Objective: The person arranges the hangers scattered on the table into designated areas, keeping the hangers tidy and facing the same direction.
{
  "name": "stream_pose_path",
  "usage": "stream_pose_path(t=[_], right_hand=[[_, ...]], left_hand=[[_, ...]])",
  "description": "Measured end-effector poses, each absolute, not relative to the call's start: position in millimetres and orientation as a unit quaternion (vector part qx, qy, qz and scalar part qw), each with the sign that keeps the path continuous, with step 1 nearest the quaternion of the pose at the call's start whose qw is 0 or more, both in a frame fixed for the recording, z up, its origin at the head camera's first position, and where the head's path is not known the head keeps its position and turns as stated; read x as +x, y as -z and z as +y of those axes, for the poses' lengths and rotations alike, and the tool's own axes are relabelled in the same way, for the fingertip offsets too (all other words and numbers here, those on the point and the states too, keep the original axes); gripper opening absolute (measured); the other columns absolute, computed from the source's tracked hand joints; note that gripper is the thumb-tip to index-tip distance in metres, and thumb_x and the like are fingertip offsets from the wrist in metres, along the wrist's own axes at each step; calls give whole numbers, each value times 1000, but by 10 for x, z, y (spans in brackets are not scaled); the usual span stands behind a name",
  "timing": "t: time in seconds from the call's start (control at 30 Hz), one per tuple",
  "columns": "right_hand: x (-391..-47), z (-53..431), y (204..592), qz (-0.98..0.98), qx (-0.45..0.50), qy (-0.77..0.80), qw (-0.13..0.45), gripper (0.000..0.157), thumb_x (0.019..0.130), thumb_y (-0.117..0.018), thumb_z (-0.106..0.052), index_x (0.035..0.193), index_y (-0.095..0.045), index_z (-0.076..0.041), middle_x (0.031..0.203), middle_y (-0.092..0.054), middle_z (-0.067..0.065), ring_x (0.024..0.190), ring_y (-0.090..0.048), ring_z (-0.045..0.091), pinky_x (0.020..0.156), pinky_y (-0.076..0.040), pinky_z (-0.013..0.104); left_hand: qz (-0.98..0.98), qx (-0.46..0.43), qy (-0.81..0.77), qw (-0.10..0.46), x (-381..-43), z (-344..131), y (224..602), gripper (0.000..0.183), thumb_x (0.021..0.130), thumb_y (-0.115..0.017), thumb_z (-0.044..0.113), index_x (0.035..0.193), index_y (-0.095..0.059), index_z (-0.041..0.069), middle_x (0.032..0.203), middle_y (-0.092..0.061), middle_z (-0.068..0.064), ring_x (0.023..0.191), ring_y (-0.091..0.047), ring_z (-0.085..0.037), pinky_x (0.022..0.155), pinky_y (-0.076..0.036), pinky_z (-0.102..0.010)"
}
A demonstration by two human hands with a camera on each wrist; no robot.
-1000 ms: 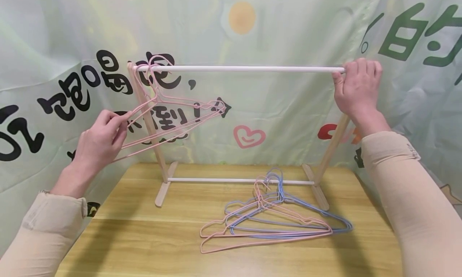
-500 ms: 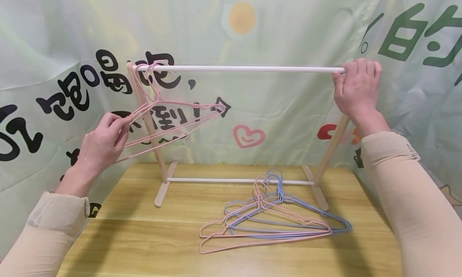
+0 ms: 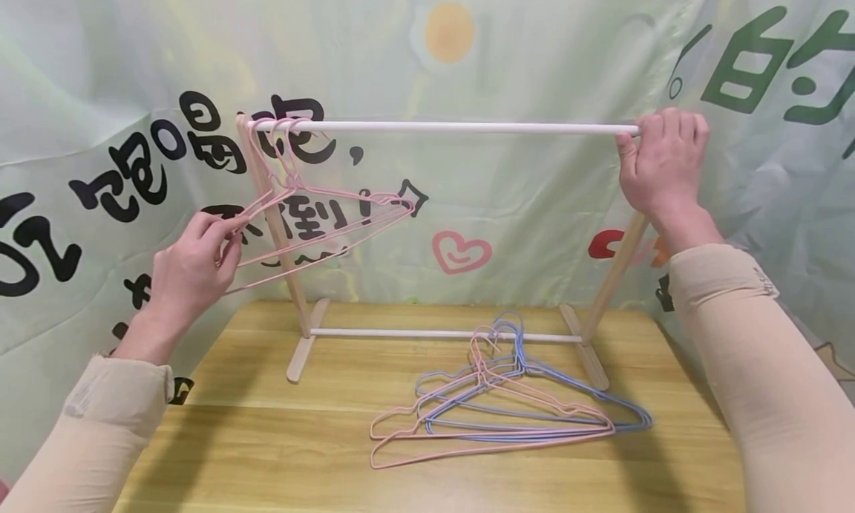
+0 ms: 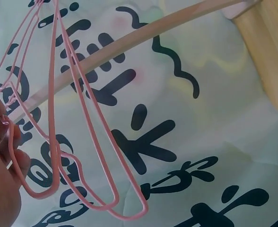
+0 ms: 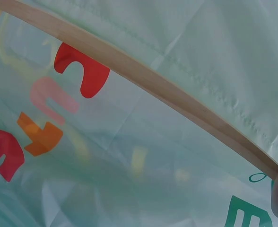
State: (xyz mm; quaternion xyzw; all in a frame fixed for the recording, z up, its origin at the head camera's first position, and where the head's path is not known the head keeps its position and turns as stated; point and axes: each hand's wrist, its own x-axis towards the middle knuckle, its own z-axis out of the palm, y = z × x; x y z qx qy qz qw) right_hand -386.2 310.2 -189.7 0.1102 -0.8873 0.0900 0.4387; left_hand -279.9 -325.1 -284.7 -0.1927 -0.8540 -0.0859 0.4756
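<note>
Three pink hangers [image 4: 52, 94] hang upper left, the left grip [image 3: 194, 264] pinching one; upper right, the right grip [image 3: 664, 160] clasps the rack [image 3: 467, 128].

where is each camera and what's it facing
Head: worn on the head, facing forward-down at the rack; left hand, right hand, sleeves show.
Left wrist: worn there, facing pink hangers; part of left hand shows.
Right wrist: worn there, facing a wooden post; edge of right hand shows.
Shared: head and left wrist both show pink hangers.
</note>
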Motion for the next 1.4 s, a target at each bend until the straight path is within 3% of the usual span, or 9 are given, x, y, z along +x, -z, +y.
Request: stream_pose_path(t=[0.23,0.47,0.63,0.8,0.87,1.1,1.27,1.4], right_hand=[[-3867,3103,1911,-888,109,-94,437,55,111,-29,-43,120,-44,9,113,-40,30,113,-32,50,111,-16,61],[-3869,3111,1919,-879,123,-94,451,58,111,-30,-47,117,-44,9,111,-39,30,110,-32,49,110,-16,60],[-3864,3108,1917,-882,119,-91,447,58,111,-29,-48,117,-43,8,111,-39,29,111,-32,49,111,-16,60],[-3867,3105,1914,-880,121,-92,450,58,111,-29,-48,117,-43,8,111,-39,30,111,-32,49,110,-16,60],[-3868,3105,1915,-879,122,-92,452,59,111,-29,-48,117,-43,8,111,-39,30,111,-32,49,110,-16,60],[-3874,3105,1917,-878,123,-92,454,59,111,-29,-49,116,-43,9,110,-38,29,110,-32,48,109,-17,60],[-3875,3113,1921,-875,127,-93,457,60,111,-29,-50,115,-43,8,110,-38,29,109,-32,49,109,-17,60],[-3877,3115,1920,-878,124,-94,454,60,111,-29,-50,116,-43,8,111,-39,29,110,-32,49,110,-16,60]], left_hand=[[-844,-187,94,494,-2799,-3244,2876,30,94,-67,5,123,-73,10,99,-61,-12,64,-59,-23,43,-38,-40],[-806,-163,147,550,-2790,-3184,2976,24,94,-69,14,115,-76,5,106,-65,-20,72,-61,-35,62,-40,-54],[-775,-149,202,579,-2714,-3038,3054,28,97,-65,18,116,-75,1,106,-65,-24,80,-61,-38,66,-34,-45],[-746,-154,283,583,-2628,-2808,3165,26,97,-65,12,116,-74,-4,107,-66,-26,86,-61,-39,81,-41,-23],[-733,-164,316,580,-2600,-2703,3224,25,95,-66,6,116,-73,-6,108,-68,-27,87,-61,-37,85,-41,-17],[-742,-176,381,523,-2509,-2303,3541,25,93,-66,-6,118,-71,-4,106,-70,-20,88,-58,-16,79,-43,-17],[-761,-202,388,479,-2525,-2043,3809,26,93,-65,-6,118,-70,-3,103,-70,-16,84,-60,-19,76,-45,-18],[-772,-236,379,453,-2551,-1849,4019,26,93,-66,-4,118,-70,-1,103,-70,-12,83,-63,-22,71,-49,-26]])
